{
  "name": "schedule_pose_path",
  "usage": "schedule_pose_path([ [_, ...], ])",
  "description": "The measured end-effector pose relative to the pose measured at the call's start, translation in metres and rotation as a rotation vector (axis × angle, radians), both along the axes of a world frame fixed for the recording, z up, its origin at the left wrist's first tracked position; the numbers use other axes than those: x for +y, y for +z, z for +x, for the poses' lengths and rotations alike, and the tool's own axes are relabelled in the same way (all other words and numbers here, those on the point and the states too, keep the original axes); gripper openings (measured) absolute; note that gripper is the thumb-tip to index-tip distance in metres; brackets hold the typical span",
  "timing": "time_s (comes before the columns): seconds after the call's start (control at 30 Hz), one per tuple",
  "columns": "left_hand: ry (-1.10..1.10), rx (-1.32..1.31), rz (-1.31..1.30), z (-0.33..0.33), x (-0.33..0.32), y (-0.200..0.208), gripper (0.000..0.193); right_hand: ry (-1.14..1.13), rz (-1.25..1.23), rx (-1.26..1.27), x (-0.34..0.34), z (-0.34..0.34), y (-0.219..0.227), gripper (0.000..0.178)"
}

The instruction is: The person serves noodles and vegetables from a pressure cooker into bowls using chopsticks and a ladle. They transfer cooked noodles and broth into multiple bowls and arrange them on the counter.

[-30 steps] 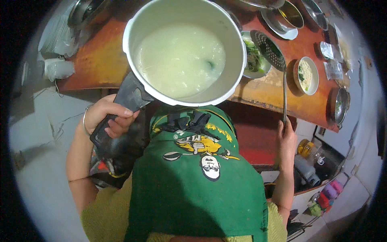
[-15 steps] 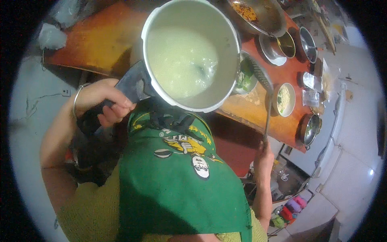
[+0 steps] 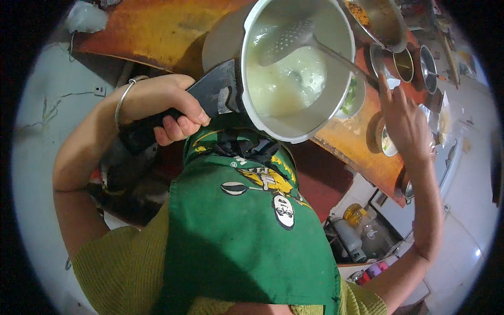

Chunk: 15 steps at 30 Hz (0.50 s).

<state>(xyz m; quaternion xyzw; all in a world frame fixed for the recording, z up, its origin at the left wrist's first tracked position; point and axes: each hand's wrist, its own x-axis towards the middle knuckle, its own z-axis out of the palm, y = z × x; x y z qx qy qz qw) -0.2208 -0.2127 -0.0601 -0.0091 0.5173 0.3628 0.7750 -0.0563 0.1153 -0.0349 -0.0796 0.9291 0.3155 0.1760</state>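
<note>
My left hand (image 3: pixel 181 111) is wrapped round the black handle (image 3: pixel 218 86) of a large grey metal pot (image 3: pixel 223 42). The pot tilts toward me, and pale, cloudy, bubbly liquid (image 3: pixel 296 73) shows inside. In my right hand (image 3: pixel 404 123) is the long handle of a slotted skimmer (image 3: pixel 287 43). Its perforated head hangs inside the pot's mouth, and I cannot tell whether it touches the liquid. Just beyond the pot's right rim, partly hidden by it, stands a bowl of green leaves (image 3: pixel 350 97). My right forearm partly covers a bowl of pale strands (image 3: pixel 387 144).
The wooden table (image 3: pixel 142 34) runs across the back and down the right. A wok with reddish bits (image 3: pixel 378 23) stands at the far right, near several metal bowls (image 3: pixel 428 68). Below the table's right end are bottles (image 3: pixel 357 215). A green apron (image 3: pixel 247 231) covers my front.
The skimmer has swung from right of the pot, near the bowl of greens, up and left into the pot's mouth. The pot and my left hand sit farther right in view.
</note>
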Motion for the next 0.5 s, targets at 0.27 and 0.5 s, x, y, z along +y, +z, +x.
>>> schedule_pose_path([
  [0.27, -0.07, 0.092, 0.023, 0.004, -0.003, -0.005, 0.026, 0.32, 0.07, -0.105, 0.033, -0.042, 0.006, 0.044],
  [0.5, -0.039, 0.134, -0.126, 0.002, 0.003, 0.001, 0.023, -0.117, -0.347, -0.29, 0.053, -0.062, -0.008, 0.024],
])
